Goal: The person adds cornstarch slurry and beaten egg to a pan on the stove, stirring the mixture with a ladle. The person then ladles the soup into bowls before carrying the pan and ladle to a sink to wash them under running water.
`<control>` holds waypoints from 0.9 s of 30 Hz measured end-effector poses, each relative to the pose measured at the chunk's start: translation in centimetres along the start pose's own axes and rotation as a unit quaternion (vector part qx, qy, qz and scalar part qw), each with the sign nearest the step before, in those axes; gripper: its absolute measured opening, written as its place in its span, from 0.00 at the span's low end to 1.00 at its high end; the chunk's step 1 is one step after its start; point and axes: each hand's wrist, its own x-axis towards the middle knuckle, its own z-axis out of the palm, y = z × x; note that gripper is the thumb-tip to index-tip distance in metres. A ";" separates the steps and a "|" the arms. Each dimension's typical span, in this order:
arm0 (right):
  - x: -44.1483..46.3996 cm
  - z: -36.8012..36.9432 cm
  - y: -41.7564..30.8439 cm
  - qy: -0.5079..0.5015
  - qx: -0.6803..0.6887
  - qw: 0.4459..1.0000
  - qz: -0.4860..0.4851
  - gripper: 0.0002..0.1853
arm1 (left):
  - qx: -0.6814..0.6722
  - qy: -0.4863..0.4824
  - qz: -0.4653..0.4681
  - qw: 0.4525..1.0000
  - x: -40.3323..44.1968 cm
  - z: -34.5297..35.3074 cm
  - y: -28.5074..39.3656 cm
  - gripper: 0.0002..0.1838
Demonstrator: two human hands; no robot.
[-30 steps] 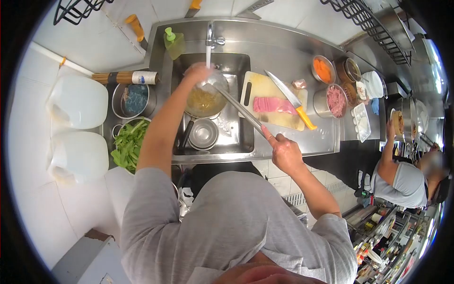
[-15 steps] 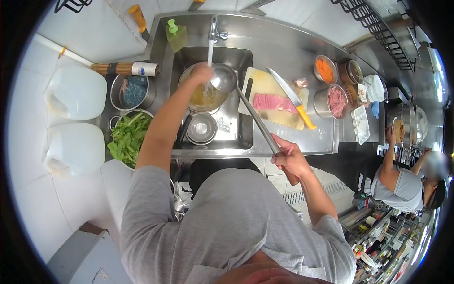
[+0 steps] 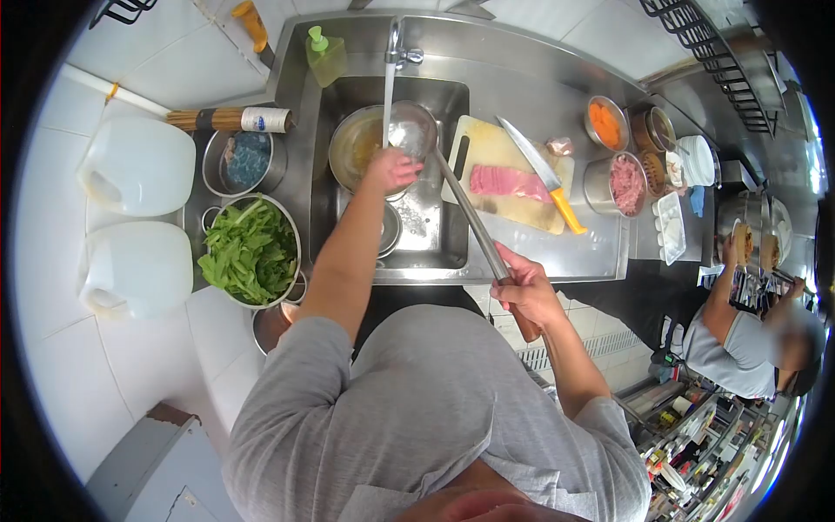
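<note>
My right hand (image 3: 529, 291) is wrapped round the handle of a long metal ladle (image 3: 472, 213) with a brown grip end. The ladle's round bowl is over the sink (image 3: 439, 248), next to the running stream from the tap (image 3: 394, 56). Just below the ladle's bowl is my left hand (image 3: 396, 170), fingers loosely apart and nothing visible in them; whether it touches the rim I cannot tell. Behind it in the sink sits a metal bowl (image 3: 345, 155) with yellowish liquid. A smaller metal bowl (image 3: 391, 230) is partly hidden by my left forearm.
Right of the sink, a cutting board (image 3: 470, 130) carries pink meat (image 3: 509, 183) and a yellow-handled knife (image 3: 544, 174). Beyond are bowls of orange pieces (image 3: 604, 124) and minced meat (image 3: 624, 183). Leafy greens (image 3: 248, 252) fill a pot at left. Another person (image 3: 731, 348) works at far right.
My left hand has drawn back toward me and right, from the tap stream to below the ladle's bowl. The ladle and my right hand have hardly moved.
</note>
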 end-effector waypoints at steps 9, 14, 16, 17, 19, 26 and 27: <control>-0.7 -0.4 -0.2 0.002 -0.007 1.000 0.026 0.45 | 0.207 0.108 0.069 0.970 -1.9 0.1 4.1 0.19; -1.5 -0.4 -0.2 0.000 0.002 1.000 0.021 0.43 | 0.612 0.236 0.241 0.715 -7.6 4.9 9.3 0.17; -1.7 -0.5 -0.4 0.004 -0.011 1.000 0.023 0.43 | 0.668 0.216 0.281 0.654 -7.5 5.6 9.9 0.17; -1.8 -0.5 -0.5 0.007 -0.017 1.000 0.024 0.43 | 0.714 0.192 0.306 0.600 -4.2 4.5 10.2 0.16; -2.1 -0.7 -0.5 0.004 -0.018 0.999 0.028 0.43 | 0.765 0.150 0.343 0.524 -2.8 4.4 10.2 0.16; -2.3 -0.7 -1.0 0.000 0.013 1.000 0.005 0.43 | 0.729 0.141 0.282 0.608 -3.7 1.5 9.7 0.19; -2.0 -0.5 -1.1 0.000 0.012 1.000 0.002 0.43 | 0.724 0.132 0.264 0.623 -1.7 -0.3 8.5 0.19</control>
